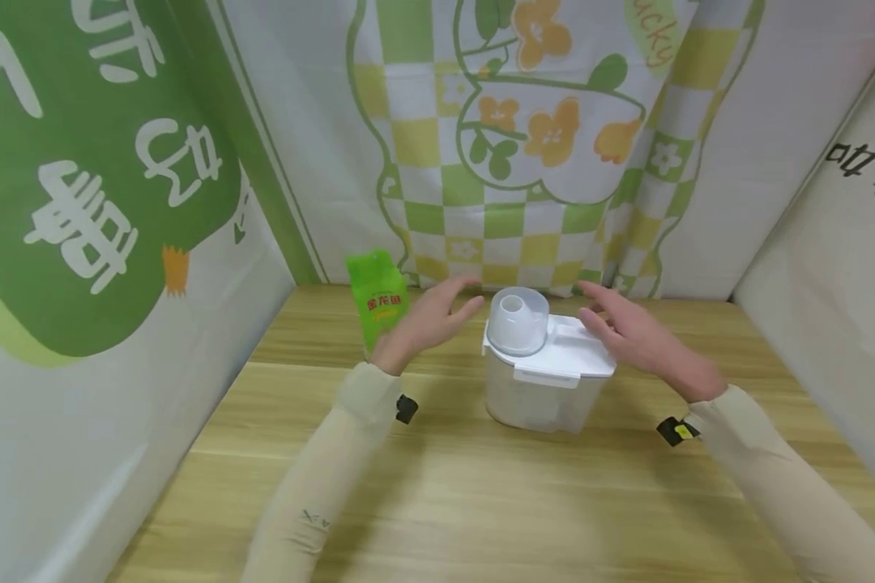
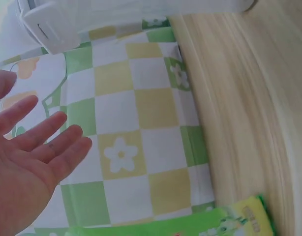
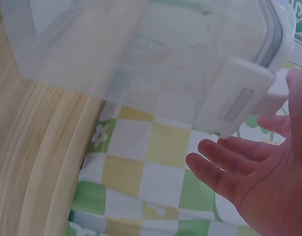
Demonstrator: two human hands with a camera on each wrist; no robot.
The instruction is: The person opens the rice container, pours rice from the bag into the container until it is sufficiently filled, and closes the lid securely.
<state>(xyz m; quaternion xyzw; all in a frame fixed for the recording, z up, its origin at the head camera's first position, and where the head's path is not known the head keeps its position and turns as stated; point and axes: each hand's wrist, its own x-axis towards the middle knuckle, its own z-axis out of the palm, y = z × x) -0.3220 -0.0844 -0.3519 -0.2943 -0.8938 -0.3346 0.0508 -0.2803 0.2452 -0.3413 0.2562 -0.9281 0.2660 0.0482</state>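
Observation:
A translucent storage container (image 1: 543,401) with a white lid (image 1: 572,348) stands upright on the table. On the lid's left part sits a clear round cap (image 1: 518,321) with a white funnel-like piece inside. My left hand (image 1: 437,312) hovers left of the container, fingers spread and apart from it. My right hand (image 1: 630,328) is at the container's right end; in the right wrist view its fingers lie beside the white side latch (image 3: 238,96), and whether they touch cannot be told. A green bag (image 1: 377,300) with red lettering stands behind my left hand, its lower part partly hidden.
The wooden table (image 1: 467,502) reaches back to a checked, flower-printed cloth (image 1: 503,219) hanging at the rear. A wall with a green print (image 1: 117,267) rises on the left, and a pale wall (image 1: 824,267) with dark writing on the right.

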